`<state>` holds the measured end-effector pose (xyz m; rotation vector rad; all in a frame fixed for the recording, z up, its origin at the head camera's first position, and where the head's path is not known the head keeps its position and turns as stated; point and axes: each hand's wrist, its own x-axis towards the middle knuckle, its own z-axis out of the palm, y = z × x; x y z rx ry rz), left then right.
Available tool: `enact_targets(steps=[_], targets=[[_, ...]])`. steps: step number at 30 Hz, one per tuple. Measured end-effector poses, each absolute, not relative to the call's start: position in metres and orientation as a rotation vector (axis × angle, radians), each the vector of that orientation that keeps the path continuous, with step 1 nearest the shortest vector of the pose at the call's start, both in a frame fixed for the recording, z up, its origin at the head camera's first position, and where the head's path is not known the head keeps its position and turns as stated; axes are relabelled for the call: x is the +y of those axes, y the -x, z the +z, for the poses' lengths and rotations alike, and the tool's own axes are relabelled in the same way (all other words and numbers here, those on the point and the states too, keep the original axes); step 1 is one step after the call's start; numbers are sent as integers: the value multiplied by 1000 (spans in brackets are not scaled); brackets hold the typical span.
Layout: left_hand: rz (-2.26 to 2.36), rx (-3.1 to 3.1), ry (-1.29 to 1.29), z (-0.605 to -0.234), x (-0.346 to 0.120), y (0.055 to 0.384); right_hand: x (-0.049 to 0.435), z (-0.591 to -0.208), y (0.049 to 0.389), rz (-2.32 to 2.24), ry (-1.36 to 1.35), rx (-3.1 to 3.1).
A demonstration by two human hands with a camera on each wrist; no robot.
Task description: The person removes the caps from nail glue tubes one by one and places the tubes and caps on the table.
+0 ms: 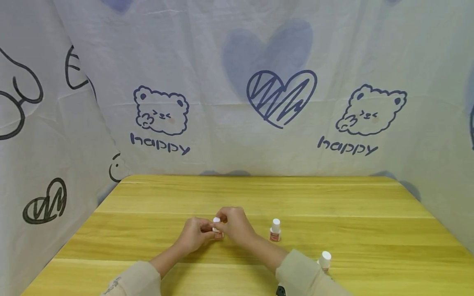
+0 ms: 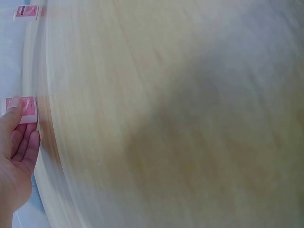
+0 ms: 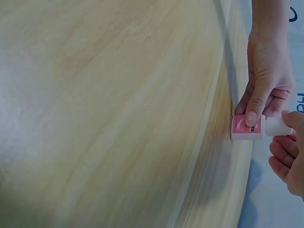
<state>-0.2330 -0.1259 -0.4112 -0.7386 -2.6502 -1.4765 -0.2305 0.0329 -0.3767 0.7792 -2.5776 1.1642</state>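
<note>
A small white bottle with a pink label (image 3: pixel 241 127) stands on the table between my two hands. My left hand (image 1: pixel 193 235) grips its body, thumb lying across the label, as the right wrist view shows. From the other side my right hand (image 1: pixel 237 225) pinches the white cap (image 3: pixel 280 127) between thumb and fingers. In the head view the fingers cover much of the bottle. The left wrist view catches the left hand (image 2: pixel 19 154) at its left edge, with the bottle's label beside the thumb.
To the right of my hands stands a second white-capped bottle (image 1: pixel 275 232). A third bottle (image 1: pixel 325 260) is nearer me, partly hidden by the right sleeve (image 1: pixel 305 273). The wooden table (image 1: pixel 148 197) ends at a printed cloth (image 1: pixel 218 135) at the back.
</note>
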Motion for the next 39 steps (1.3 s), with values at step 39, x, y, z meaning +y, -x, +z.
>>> enact_targets(steps=[39], targets=[[-1482,-2652,756,-410,-125,232,40,-365,237,1158,-1001,-2712]])
